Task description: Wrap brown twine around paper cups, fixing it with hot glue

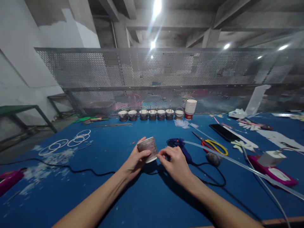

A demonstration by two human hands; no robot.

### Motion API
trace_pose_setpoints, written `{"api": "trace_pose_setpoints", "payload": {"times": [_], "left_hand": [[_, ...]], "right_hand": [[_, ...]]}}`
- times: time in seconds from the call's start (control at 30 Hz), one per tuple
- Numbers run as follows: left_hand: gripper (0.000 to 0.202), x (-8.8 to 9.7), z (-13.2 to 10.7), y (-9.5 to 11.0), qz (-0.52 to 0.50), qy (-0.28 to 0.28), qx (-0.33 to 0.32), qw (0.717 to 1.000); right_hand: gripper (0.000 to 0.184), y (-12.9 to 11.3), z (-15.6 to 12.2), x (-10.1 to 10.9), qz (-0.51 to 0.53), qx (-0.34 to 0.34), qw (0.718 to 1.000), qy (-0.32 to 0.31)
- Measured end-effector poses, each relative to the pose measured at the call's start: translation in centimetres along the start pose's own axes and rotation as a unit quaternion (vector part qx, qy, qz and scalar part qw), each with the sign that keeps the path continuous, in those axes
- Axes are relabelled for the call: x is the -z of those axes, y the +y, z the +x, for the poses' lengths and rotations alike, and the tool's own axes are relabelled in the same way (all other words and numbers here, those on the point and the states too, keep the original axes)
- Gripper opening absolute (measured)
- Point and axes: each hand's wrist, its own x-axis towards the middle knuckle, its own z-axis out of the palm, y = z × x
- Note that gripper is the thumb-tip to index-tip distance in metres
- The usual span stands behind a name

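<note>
My left hand [136, 156] is wrapped round a small cup [147, 148] whose side is covered in grey-brown cord; it is held tilted above the blue table. A pale rim shows at the cup's lower edge. Beside that edge, my right hand [174, 161] has thumb and forefinger pinched together. What lies between those fingertips is too small to make out. Just behind my right hand a blue hot glue gun [177, 143] rests on the table, with a long clear glue stick [228, 161] running from it to the right.
Along the back stand several wrapped cups [152, 115] and a stack of paper cups [190, 108]. Scissors [211, 145], a phone [224, 132] and a magenta power strip [273, 172] lie right. White rings [79, 137] lie left. A black cord [78, 171] crosses the table [133, 205].
</note>
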Motion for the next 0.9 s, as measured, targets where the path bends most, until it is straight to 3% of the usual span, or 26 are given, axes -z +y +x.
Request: {"api": "trace_pose_setpoints", "payload": {"times": [0.37,0.6,0.9], "left_hand": [[0.075,0.1,-0.1,0.3,0.017,-0.014,-0.013,1.0],[0.075,0.0,-0.1,0.7,0.006,-0.006,-0.035,0.999],[0.081,0.2,0.5,0.9,-0.002,0.007,-0.049,0.999]], "right_hand": [[0.018,0.0,0.1,-0.1,0.001,-0.039,0.999,-0.032],[0.021,-0.3,0.4,0.8,0.071,-0.069,0.995,-0.031],[0.018,-1.3,-1.4,3.7,0.139,0.009,0.986,-0.095]]}}
